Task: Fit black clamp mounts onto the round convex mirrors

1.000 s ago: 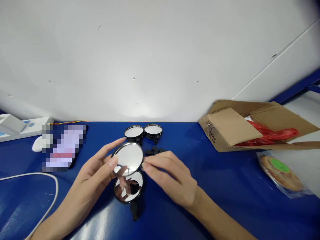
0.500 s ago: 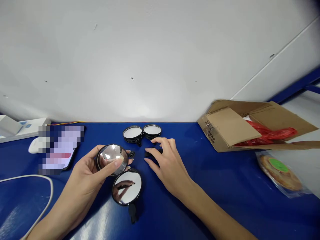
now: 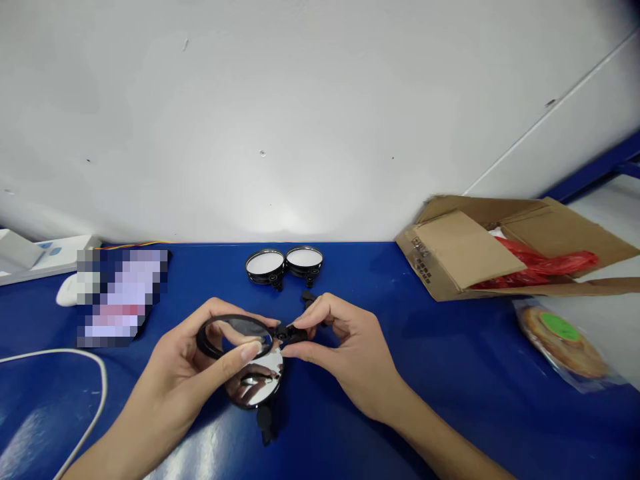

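Tilted in my left hand [image 3: 185,363] is a round black-rimmed mirror [image 3: 213,333], thumb on its face and fingers behind. My right hand [image 3: 353,347] pinches a small black mount piece [image 3: 297,333] between thumb and fingers, right at the mirror's edge joint. They meet or nearly meet; whether they are joined I cannot tell. A second round mirror [image 3: 255,387], with a black mount at its lower end, lies beneath the held one and is partly covered. Another black piece [image 3: 308,298] rests just behind my right fingers, partly hidden by them.
Two more round mirrors [image 3: 265,264] stand side by side near the wall. On the left are a phone [image 3: 123,287], a white mouse-like object [image 3: 73,290] and a white cable [image 3: 103,380]. An open cardboard box [image 3: 465,253] and a wrapped round pastry [image 3: 565,347] are on the right.
My right hand has picked up the black mount piece and brought it left and nearer to the mirror. My left hand has tilted the mirror and shifted it slightly right and nearer.
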{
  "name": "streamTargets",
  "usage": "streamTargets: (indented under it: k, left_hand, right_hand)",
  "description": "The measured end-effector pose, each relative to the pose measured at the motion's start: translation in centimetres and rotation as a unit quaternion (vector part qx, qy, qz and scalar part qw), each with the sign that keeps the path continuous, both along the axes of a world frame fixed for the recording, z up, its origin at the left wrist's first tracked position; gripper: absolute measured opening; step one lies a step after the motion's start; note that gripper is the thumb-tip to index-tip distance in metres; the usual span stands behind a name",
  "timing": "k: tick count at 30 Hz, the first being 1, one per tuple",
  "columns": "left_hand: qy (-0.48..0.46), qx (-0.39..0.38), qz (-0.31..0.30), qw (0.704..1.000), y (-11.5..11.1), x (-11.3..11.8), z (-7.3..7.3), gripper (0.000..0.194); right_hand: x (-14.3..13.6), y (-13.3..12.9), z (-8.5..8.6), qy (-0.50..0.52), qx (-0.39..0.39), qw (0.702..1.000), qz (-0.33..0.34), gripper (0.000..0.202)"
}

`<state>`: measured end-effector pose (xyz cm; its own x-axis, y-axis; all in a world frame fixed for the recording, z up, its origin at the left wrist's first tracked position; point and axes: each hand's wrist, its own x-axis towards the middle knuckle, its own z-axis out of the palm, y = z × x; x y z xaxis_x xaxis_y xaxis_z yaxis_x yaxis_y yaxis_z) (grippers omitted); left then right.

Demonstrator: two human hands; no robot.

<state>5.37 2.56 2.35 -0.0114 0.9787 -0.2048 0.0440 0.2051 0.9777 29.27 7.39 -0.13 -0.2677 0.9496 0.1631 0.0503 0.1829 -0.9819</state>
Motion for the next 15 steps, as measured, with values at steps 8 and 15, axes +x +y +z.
streamTargets:
  k: [8, 15]
  left_hand:
    - [0.035, 0.050, -0.104, 0.993, -0.7, -1.1, -0.7, 0.024]
    - [0.072, 0.048, -0.170, 0.982, -1.1, -1.5, -1.1, 0.025]
  right_hand:
    - [0.6, 0.0, 0.7, -0.014, 0.020, 0.999, 0.020, 0.026]
    - [1.2, -0.4, 1.0, -0.071, 0.111, 0.991, 0.035, 0.020]
